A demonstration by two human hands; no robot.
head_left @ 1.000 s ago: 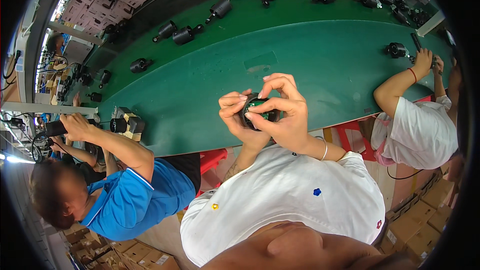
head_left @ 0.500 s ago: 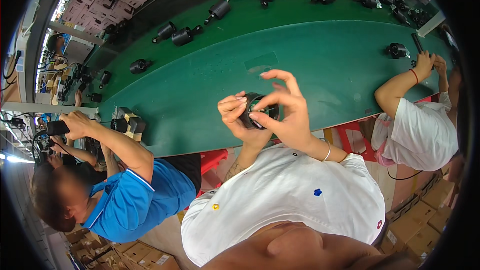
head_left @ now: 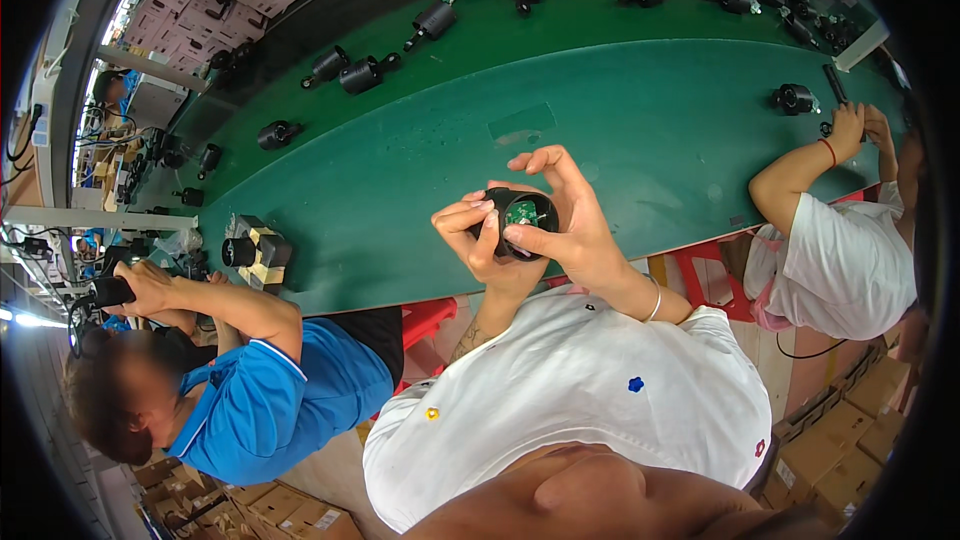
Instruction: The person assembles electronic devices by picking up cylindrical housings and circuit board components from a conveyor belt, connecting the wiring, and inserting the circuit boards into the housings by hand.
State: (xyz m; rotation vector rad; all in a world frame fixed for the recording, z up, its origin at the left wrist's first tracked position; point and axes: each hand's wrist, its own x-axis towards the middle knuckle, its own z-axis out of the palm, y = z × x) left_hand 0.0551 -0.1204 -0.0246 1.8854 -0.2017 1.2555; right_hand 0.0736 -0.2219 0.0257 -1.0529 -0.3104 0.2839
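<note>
In front of my chest, above the green table, I hold a black cylindrical housing (head_left: 548, 210) with its open end facing me. A green circuit board (head_left: 521, 213) shows inside it. My left hand (head_left: 478, 240) is closed round the housing's left side, with the fingertips at the rim. My right hand (head_left: 578, 230) grips from the right. Its thumb reaches over the opening onto the board's lower part, while the upper fingers curl loosely above the housing. What the remaining right fingers touch behind is hidden.
Several black housings (head_left: 434, 22), some with circuit boards, lie along the darker green strip beyond the table (head_left: 400, 190). At left, a person in blue (head_left: 300, 390) holds a black tool near a taped block (head_left: 268, 252). Another person in white (head_left: 845, 260) works at right, near another housing (head_left: 794, 98).
The right fingers have come out of the housing's opening, and the circuit board now shows plainly. My right thumb stays at the opening. The person in blue has lowered the tool slightly.
</note>
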